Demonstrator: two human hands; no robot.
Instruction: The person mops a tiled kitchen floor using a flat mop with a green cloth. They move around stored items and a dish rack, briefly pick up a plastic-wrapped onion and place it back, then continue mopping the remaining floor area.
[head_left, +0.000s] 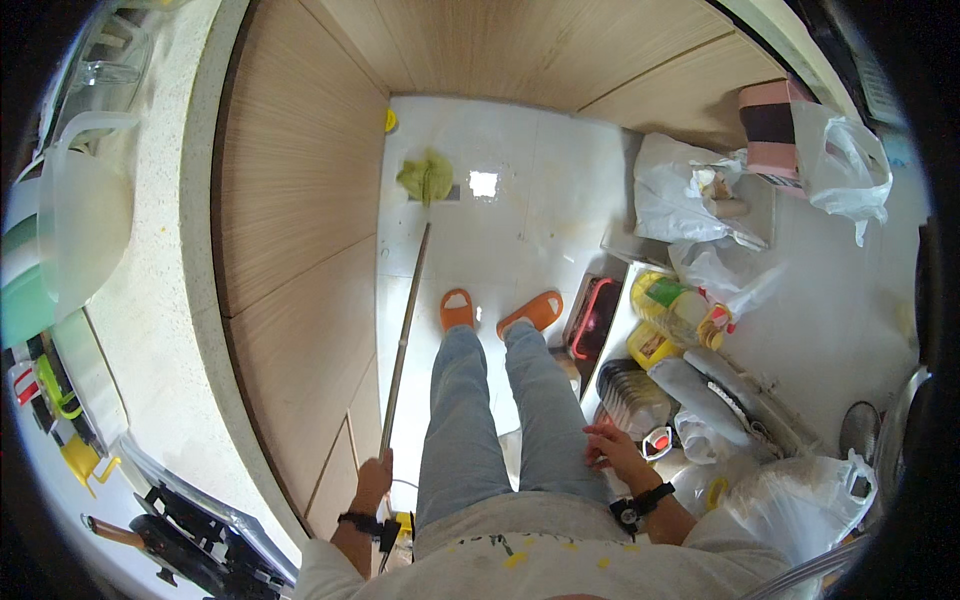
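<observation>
My left hand (373, 478) is closed around the upper end of a long metal mop handle (405, 334). The handle slants away from me to a yellow-green mop head (426, 177), which lies bunched on the pale floor tiles (487, 247). A dark floor drain (450, 193) is partly hidden under the mop head. My right hand (611, 452) hangs beside my right thigh, fingers loosely bent, with no object visible in it. Close to it stand clear plastic containers (637, 397) and a bottle with a red cap (658, 442).
Wooden cabinet doors (300, 172) and a speckled countertop (176, 315) line the left. On the right are an oil bottle (667, 300), plastic bags (675, 187), a pink-and-black box (769, 135) and a red-rimmed container (596, 315). A gas stove (191, 536) sits lower left.
</observation>
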